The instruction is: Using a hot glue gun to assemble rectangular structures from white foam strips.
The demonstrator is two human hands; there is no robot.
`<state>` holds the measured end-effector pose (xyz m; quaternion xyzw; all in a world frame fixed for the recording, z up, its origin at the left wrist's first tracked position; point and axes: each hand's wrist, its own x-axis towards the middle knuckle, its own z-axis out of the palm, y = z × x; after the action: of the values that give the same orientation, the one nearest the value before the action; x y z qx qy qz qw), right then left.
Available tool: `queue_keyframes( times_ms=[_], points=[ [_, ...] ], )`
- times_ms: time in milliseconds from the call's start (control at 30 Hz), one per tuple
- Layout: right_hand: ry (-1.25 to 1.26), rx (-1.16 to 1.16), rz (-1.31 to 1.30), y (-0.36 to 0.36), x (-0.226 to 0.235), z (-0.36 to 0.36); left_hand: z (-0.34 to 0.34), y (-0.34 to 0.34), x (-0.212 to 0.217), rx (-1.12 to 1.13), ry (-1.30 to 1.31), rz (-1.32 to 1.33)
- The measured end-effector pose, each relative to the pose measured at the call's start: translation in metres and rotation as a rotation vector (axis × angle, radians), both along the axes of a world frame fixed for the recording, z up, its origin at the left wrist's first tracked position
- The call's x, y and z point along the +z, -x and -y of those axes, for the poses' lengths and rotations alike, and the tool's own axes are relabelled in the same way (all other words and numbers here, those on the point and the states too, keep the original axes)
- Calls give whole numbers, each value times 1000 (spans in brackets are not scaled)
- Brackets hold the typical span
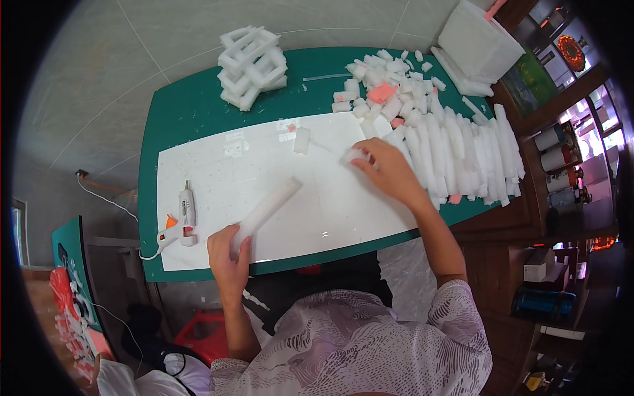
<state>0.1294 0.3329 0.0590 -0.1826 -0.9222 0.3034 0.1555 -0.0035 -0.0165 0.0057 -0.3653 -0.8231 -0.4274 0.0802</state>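
Observation:
My left hand [229, 259] is closed round the near end of a long white foam strip [272, 203], which slants away over the white board [343, 211]. Between the thumb and fingers of my right hand [384, 170] is a small white foam block [355, 156], slightly blurred. Another short foam block [302, 140] lies on the board to the left of that hand, with a thin strand trailing from it. A white glue gun [187, 210] rests near the board's left edge, its nozzle pointing away from me.
On the green table [191, 99] stands a lattice of foam strips [253, 67]. A heap of foam pieces [389, 82] and a row of long foam strips [462, 152] cover the right side. Large foam slabs [479, 46] lean behind. A person's sleeve [188, 374] shows at lower left.

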Motion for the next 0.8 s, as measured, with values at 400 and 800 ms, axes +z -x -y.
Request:
queue_keyframes(
  times_ms=[400, 800],
  points=[
    [614, -182, -144, -26, -10, -51, -2, -1, -7, -51, 4, 4],
    [386, -218, -106, -35, 16, -74, -1, 0, -10, -76, 33, -16]
  ],
)
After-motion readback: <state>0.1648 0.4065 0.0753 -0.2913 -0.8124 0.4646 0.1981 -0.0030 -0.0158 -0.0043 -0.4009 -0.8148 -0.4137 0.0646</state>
